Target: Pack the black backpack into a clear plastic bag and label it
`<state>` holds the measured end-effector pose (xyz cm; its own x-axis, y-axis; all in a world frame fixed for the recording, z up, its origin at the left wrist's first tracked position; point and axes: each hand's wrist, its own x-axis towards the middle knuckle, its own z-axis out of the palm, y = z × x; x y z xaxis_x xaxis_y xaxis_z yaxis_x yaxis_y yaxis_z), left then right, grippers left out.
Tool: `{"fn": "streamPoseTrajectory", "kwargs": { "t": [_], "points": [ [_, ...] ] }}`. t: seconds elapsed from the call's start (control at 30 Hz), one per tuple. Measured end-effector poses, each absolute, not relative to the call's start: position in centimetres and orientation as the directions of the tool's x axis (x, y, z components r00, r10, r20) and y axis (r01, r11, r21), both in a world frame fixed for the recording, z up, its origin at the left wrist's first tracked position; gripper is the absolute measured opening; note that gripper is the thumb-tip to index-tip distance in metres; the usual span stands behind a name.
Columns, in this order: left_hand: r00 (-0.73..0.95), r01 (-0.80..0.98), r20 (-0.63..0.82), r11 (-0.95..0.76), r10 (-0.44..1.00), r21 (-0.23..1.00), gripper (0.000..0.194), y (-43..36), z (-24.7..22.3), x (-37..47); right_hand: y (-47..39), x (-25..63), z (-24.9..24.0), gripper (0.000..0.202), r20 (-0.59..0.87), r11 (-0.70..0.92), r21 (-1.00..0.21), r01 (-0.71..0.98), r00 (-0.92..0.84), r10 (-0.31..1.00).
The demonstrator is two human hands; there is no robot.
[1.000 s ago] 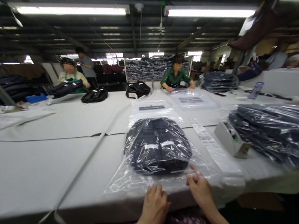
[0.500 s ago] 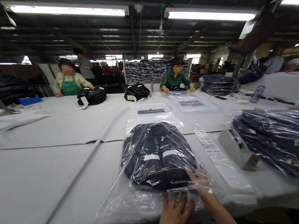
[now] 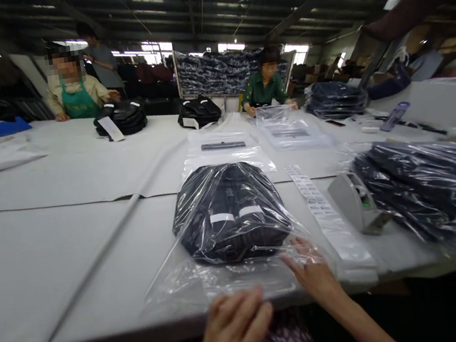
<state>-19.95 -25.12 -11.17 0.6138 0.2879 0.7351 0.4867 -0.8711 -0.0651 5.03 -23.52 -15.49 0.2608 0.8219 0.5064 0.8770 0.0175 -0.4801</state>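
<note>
Dark folded garment (image 3: 231, 213) sits fully inside clear plastic bag (image 3: 210, 279), mid-table (image 3: 53, 260) just ahead of the person. Bag mouth at near edge looks unsealed, loose film bunched. Left hand (image 3: 234, 330) spread flat, fingers wide, on the near flap. Right hand (image 3: 312, 273) open, pressing film by the garment's corner. Bagging done; closing appears left. Label strip (image 3: 324, 216) and tape dispenser (image 3: 355, 203) lie to the right.
</note>
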Motion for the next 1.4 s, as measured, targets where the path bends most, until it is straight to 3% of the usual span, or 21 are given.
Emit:
{"fn": "streamPoseTrajectory", "kwargs": {
  "t": [0.07, 0.13, 0.2, 0.3, 0.4, 0.5, 0.6, 0.7, 0.77, 0.83, 0.93, 1.03, 1.13, 1.23, 1.3, 1.4],
  "points": [
    [0.448, 0.718, 0.782, -0.695, 0.433, -0.027, 0.046, -24.7, -8.0, -23.1, -25.4, 5.5, -15.0, 0.049, 0.530, 0.095, -0.264, 0.960, 0.062, 0.846],
    [0.506, 0.802, 0.691, -0.576, 0.515, -0.158, 0.050, -23.3, -6.0, -25.9, -27.0, 6.1, -15.1, 0.041, 0.531, 0.171, -0.050, 0.984, -0.119, 0.839],
    [0.613, 0.779, 0.565, -0.543, 0.552, -0.314, 0.050, -21.6, -5.6, -28.2, -28.1, 7.1, -16.4, 0.036, 0.539, 0.193, 0.094, 0.977, -0.213, 0.815],
    [0.714, 0.687, 0.522, -0.612, 0.467, -0.392, 0.055, -19.7, -7.0, -30.6, -29.4, 9.3, -19.7, 0.037, 0.548, 0.199, 0.186, 0.962, -0.270, 0.792],
    [0.795, 0.547, 0.510, -0.750, 0.328, -0.371, 0.049, -19.9, -8.6, -32.0, -30.5, 11.2, -22.1, 0.041, 0.564, 0.225, 0.199, 0.954, -0.299, 0.769],
    [0.819, 0.503, 0.478, -0.798, 0.317, -0.331, 0.046, -21.1, -9.4, -32.6, -32.0, 11.9, -21.6, 0.041, 0.628, 0.263, 0.157, 0.952, -0.302, 0.717],
    [0.812, 0.516, 0.481, -0.793, 0.332, -0.324, 0.042, -22.0, -9.5, -32.7, -33.6, 11.2, -19.0, 0.043, 0.731, 0.278, 0.102, 0.955, -0.262, 0.630],
    [0.795, 0.495, 0.541, -0.807, 0.273, -0.321, 0.020, -22.2, -8.6, -32.1, -33.5, 9.6, -15.8, 0.055, 0.817, 0.227, 0.076, 0.971, -0.191, 0.544],
    [0.765, 0.474, 0.599, -0.837, 0.237, -0.274, 0.013, -21.9, -6.9, -31.0, -32.1, 8.3, -13.7, 0.061, 0.835, 0.206, 0.113, 0.972, -0.205, 0.510],
    [0.768, 0.442, 0.601, -0.863, 0.222, -0.245, 0.021, -21.6, -4.6, -29.3, -30.3, 7.0, -11.6, 0.058, 0.815, 0.212, 0.179, 0.961, -0.266, 0.514],
    [0.896, 0.282, 0.423, -0.909, 0.135, -0.307, 0.034, -21.5, -1.8, -26.4, -28.6, 5.6, -9.4, 0.046, 0.771, 0.303, 0.257, 0.917, -0.384, 0.508],
    [0.966, 0.141, 0.245, -0.956, 0.076, -0.259, 0.025, -22.3, -2.6, -25.1, -29.2, 4.7, -9.8, 0.033, 0.701, 0.517, 0.269, 0.812, -0.534, 0.473],
    [0.958, 0.216, 0.243, -0.943, 0.154, -0.252, 0.021, -23.2, -6.6, -26.1, -29.9, 4.1, -12.4, 0.025, 0.646, 0.593, 0.186, 0.783, -0.552, 0.527],
    [0.863, 0.490, 0.334, -0.792, 0.380, -0.364, 0.034, -23.1, -9.9, -27.9, -28.9, 3.9, -15.3, 0.028, 0.632, 0.496, 0.126, 0.859, -0.455, 0.627],
    [0.788, 0.615, 0.351, -0.663, 0.505, -0.427, 0.041, -22.4, -10.6, -28.8, -27.8, 4.1, -16.3, 0.021, 0.621, 0.475, 0.113, 0.873, -0.435, 0.652],
    [0.762, 0.643, 0.327, -0.592, 0.559, -0.486, 0.052, -21.4, -10.0, -29.6, -27.0, 4.7, -16.1, 0.024, 0.600, 0.524, 0.070, 0.849, -0.455, 0.658]
  ]
}}
